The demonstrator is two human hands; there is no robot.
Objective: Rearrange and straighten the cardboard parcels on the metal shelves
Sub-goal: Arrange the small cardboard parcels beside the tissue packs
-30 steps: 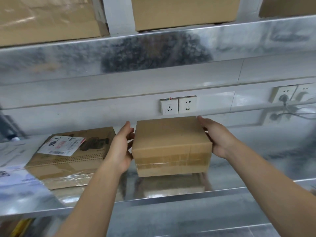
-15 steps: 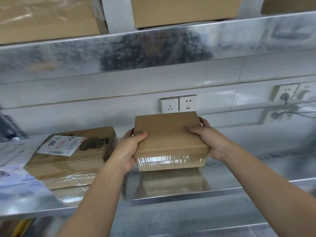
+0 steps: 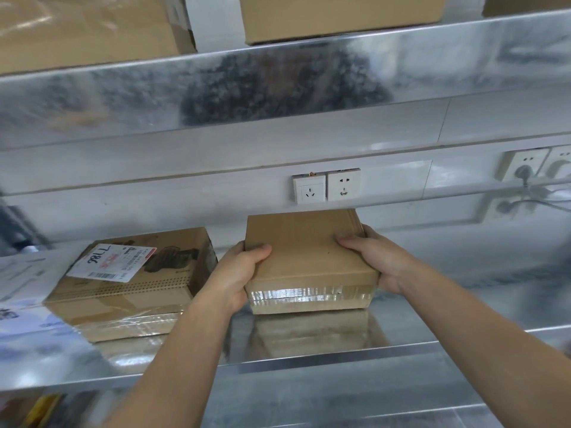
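We reach both bare forearms up and forward, angled toward each other. Our left hand [image 3: 236,274] grips the parcel [image 3: 304,254] at its left edge, thumb on top. Our right hand [image 3: 375,257] clasps its right edge, thumb lying across the top.

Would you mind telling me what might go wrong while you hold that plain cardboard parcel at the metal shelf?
1. The left hand sits between the plain brown cardboard parcel and the skewed labelled cardboard parcel; moving left may pinch fingers or nudge that one.
2. The shiny metal shelf looks slick, so the parcel might slide when released.
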